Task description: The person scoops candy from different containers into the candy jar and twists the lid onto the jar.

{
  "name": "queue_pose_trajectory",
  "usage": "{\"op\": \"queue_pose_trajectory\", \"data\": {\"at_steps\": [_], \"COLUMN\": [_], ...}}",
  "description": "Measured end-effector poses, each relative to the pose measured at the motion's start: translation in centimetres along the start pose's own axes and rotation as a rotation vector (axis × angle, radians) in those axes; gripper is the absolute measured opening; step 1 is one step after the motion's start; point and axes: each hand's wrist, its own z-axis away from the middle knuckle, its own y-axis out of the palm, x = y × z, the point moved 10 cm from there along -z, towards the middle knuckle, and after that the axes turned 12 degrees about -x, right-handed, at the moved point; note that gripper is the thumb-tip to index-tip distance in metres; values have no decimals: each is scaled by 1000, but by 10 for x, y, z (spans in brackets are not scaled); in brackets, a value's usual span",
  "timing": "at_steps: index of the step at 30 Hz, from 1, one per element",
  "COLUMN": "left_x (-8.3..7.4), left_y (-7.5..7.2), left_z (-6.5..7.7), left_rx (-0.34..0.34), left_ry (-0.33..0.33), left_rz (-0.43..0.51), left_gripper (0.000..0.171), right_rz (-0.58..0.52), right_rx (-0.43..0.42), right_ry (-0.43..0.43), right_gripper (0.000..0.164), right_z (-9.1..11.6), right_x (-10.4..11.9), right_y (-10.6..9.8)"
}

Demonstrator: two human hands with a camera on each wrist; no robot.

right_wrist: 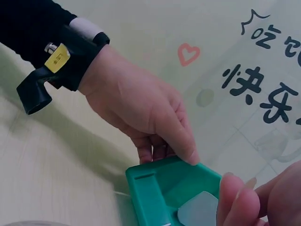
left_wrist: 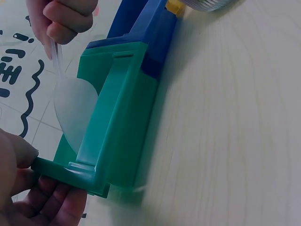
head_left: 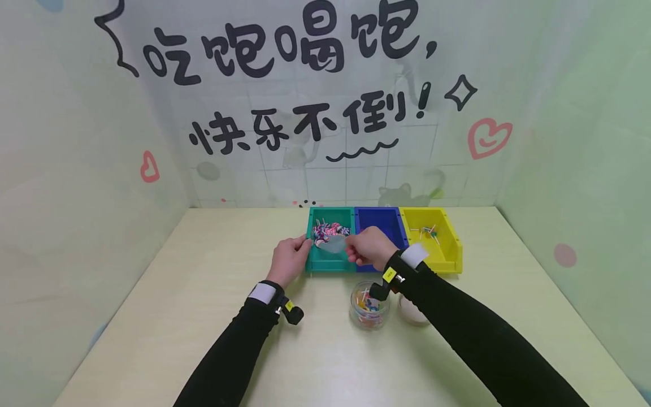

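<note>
My left hand (head_left: 289, 261) grips the left wall of a green bin (head_left: 330, 264), with the thumb on the rim and the fingers against the outside. In my right hand (head_left: 373, 247) is the handle of a translucent white spoon (left_wrist: 75, 110). Its wide bowl dips inside the green bin, near the front wall. Behind the bowl lies a pile of small colourful candies (head_left: 329, 230) in pink, blue and white, some with white sticks. My right hand hovers over the border between the green bin and the blue bin (head_left: 381, 220).
A yellow bin (head_left: 452, 254) with several white-stick candies (head_left: 429, 233) adjoins the blue one. In front stand a clear jar (head_left: 369, 322) of colourful stick candies and a round pale lid (head_left: 411, 311), partly under my right forearm. Printed walls enclose the table (head_left: 203, 294).
</note>
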Motion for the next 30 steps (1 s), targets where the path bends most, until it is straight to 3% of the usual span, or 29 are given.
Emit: {"op": "queue_pose_trajectory", "data": {"at_steps": [9,18,22,27,30], "left_x": [6,4,4,6,7], "left_y": [0,0,-1,1,1], "left_z": [-1,-3,-4,-4,-3], "left_rx": [2,23,20,28,25], "left_ry": [-18,-25,-38,-58,-60], "left_rz": [1,-3,-5,4,8], "left_gripper": [43,45,45,44,44], "right_rz": [109,147,302,616,567], "right_rx": [-108,-152,-142,-142,-142], "right_ry": [-64,-30,-95,-228,-202], "right_gripper": [42,37,38,55,52], "right_z": [-11,-20,-21,-18,-19], "right_x": [5,4,14,29,27], "right_y": [12,15,18,23,24]}}
